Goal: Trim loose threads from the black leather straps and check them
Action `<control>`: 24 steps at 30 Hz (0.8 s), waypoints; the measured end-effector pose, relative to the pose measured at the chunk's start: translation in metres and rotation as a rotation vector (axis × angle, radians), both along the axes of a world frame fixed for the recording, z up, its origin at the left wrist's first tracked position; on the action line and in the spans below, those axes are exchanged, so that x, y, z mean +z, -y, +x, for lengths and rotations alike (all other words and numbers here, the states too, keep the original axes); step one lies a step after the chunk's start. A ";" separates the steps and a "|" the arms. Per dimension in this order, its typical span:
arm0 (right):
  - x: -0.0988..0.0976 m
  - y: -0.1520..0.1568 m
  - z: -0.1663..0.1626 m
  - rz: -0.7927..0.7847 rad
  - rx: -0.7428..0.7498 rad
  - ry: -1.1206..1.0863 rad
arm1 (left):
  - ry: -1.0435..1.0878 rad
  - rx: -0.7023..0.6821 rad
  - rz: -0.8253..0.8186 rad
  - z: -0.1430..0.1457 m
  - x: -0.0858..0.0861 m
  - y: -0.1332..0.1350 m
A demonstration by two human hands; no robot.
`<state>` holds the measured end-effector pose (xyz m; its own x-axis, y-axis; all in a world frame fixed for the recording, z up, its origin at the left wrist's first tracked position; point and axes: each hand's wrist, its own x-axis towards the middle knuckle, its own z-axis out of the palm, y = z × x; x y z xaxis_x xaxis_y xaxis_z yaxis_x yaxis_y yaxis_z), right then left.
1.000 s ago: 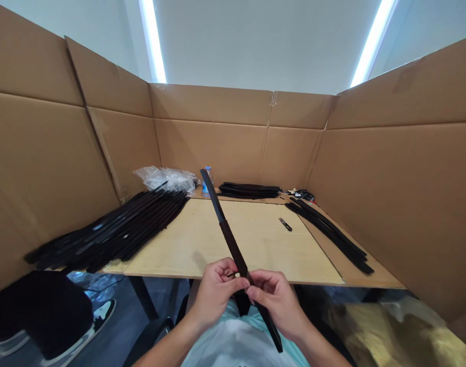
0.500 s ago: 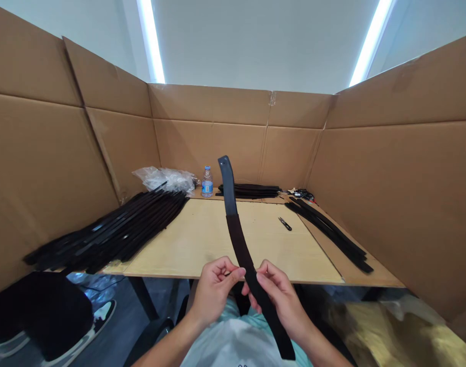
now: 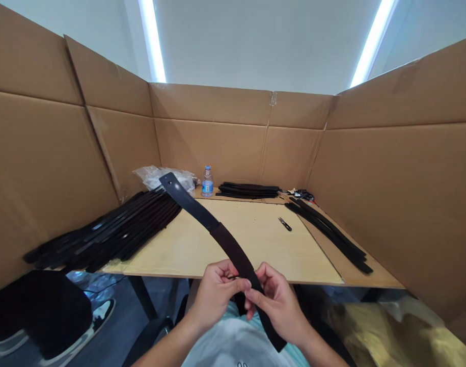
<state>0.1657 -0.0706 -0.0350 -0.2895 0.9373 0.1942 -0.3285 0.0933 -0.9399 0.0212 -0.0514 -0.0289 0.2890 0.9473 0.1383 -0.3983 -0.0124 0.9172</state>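
Note:
Both hands grip one long black strap (image 3: 213, 232) just in front of the table's near edge. My left hand (image 3: 216, 293) pinches it from the left with curled fingers. My right hand (image 3: 276, 302) holds it from the right, and the strap's near end runs under the palm toward my lap. The far end, with a small hole, leans up and to the left over the wooden table (image 3: 255, 239).
A big pile of black straps (image 3: 110, 232) lies on the left. Smaller strap stacks lie at the back (image 3: 250, 190) and right (image 3: 330, 234). Also here: small snips (image 3: 285, 224), a water bottle (image 3: 207, 181), a plastic bag (image 3: 164, 176). Cardboard walls (image 3: 401, 193) enclose the table.
The strap's far end has swung from upright at centre down to the left. It has turned so its flat face shows. Both hands stayed at the table edge.

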 end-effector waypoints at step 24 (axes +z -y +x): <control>0.000 -0.004 0.004 -0.105 -0.017 0.174 | -0.072 0.036 -0.092 -0.003 0.004 -0.003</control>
